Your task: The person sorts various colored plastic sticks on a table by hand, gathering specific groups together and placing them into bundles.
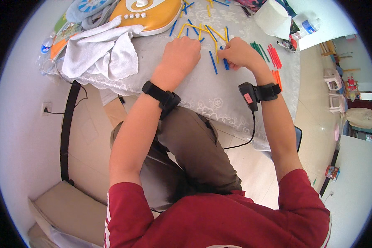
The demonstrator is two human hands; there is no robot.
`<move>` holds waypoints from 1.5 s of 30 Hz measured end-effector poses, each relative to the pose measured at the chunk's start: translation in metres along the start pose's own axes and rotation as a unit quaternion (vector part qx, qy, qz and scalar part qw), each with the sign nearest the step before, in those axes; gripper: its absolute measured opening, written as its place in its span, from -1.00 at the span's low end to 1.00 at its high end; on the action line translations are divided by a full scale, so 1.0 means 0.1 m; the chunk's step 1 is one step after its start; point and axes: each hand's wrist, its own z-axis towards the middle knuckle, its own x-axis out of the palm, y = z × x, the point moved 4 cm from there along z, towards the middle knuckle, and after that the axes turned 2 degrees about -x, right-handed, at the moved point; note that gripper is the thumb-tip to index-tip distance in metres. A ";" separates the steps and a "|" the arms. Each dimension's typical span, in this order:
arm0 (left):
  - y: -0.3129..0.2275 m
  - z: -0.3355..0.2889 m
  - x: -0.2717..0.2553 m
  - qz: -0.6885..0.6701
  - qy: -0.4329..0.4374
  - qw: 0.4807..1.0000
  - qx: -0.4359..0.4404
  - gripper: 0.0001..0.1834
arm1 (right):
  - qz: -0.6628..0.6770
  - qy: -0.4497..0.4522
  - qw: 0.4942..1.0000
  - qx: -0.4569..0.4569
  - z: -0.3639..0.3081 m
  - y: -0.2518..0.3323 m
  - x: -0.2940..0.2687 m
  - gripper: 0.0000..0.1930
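Observation:
My right hand (pixel 240 53) is closed in a pinch over the table, its fingers against a blue stick (pixel 226 63). The hand partly hides that stick. Just left of it lie another blue stick (pixel 213 63) and a yellow stick (pixel 217 51). My left hand (pixel 182 53) is curled into a fist resting on the tablecloth, below a yellow stick (pixel 181 31). Its fingertips are hidden, so whatever they may hold does not show. More blue and yellow sticks lie crossed and scattered beyond both hands.
Green sticks (pixel 259 51) and red sticks (pixel 274 56) lie in groups right of my right hand. A white towel (pixel 101 53) and a yellow cushion-like object (pixel 153 20) cover the left. A white paper roll (pixel 273 18) and a plastic bottle (pixel 310 27) stand at the far right.

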 end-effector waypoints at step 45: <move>0.48 -0.14 -0.41 -0.884 0.066 0.430 -0.173 -0.60 | 0.144 -0.071 0.895 -0.416 0.04 1.42 -0.19 -0.70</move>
